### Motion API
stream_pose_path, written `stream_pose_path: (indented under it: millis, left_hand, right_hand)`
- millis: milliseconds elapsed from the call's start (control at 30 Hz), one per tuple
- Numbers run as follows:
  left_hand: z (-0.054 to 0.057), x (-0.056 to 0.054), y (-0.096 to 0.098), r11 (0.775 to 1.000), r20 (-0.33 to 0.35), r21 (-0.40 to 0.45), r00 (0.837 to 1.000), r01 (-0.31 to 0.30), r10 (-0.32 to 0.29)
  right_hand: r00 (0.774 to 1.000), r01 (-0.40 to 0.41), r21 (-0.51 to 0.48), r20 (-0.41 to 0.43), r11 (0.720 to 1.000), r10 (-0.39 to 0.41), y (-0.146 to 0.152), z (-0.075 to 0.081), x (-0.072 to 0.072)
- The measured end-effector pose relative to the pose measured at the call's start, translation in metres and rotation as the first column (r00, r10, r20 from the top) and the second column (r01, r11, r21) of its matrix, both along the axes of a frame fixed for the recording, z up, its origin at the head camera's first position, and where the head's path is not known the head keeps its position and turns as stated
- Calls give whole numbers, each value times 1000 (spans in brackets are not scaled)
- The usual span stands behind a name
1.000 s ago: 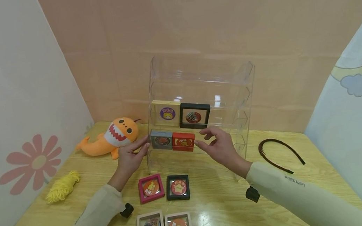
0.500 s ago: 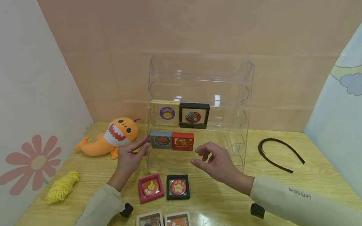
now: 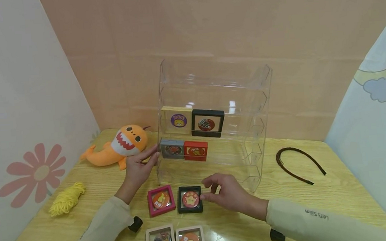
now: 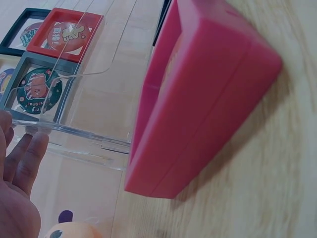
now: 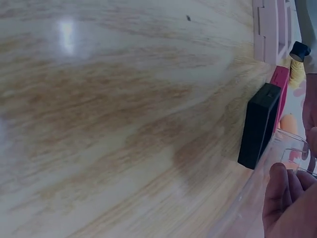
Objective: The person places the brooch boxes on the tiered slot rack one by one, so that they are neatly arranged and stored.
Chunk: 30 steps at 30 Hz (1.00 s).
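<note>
My left hand (image 3: 137, 173) holds the left side edge of a clear tiered display rack (image 3: 232, 89) between thumb and fingers. In the left wrist view its fingers (image 4: 28, 166) lie against the transparent panel. My right hand (image 3: 229, 193) is low in front of the rack, thumb and fingers apart. Its thumb tip is at the right edge of a dark square badge frame (image 3: 182, 208); whether they touch, I cannot tell. Next to that frame lies a pink badge frame (image 3: 151, 206). Standing in the rack are cream (image 3: 167, 128), black (image 3: 216, 113), grey (image 3: 171, 143) and red (image 3: 196, 144) frames.
Two pale frames (image 3: 148, 240) lie at the table's front. An orange plush shark (image 3: 106, 156) and yellow yarn (image 3: 66, 199) are on the left. A dark headband (image 3: 301, 151) lies on the wooden table (image 3: 241, 229) to the right. Printed panels stand at the sides.
My right hand has left the red frame in the rack and come down toward the dark frame on the table. My left hand stays at the rack's left edge.
</note>
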<state>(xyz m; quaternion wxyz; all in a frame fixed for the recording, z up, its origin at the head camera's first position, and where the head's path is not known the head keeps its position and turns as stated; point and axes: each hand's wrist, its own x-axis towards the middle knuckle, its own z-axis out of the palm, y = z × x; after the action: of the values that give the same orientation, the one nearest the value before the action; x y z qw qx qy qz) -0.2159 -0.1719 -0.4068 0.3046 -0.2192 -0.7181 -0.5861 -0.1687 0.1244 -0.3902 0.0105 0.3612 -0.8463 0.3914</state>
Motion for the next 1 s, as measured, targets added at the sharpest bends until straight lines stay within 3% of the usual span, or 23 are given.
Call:
stream_pose_path:
  millis: [267, 467, 667, 1000]
  left_hand:
    - [17, 13, 5, 1000, -3, -21, 1000, 8, -8]
    - [7, 6, 3, 1000, 5, -10, 1000, 12, -12]
    - [16, 12, 6, 1000, -31, -24, 999, 7, -8]
    - [23, 18, 7, 999, -15, -41, 1000, 1, -1]
  right_hand:
    - [996, -40, 49, 87, 998, 36, -1, -9, 1]
    - [982, -97, 92, 170, 991, 80, -2, -12, 1]
    - [985, -102, 157, 154, 982, 78, -2, -16, -1]
    - [986, -137, 225, 127, 965, 110, -5, -22, -3]
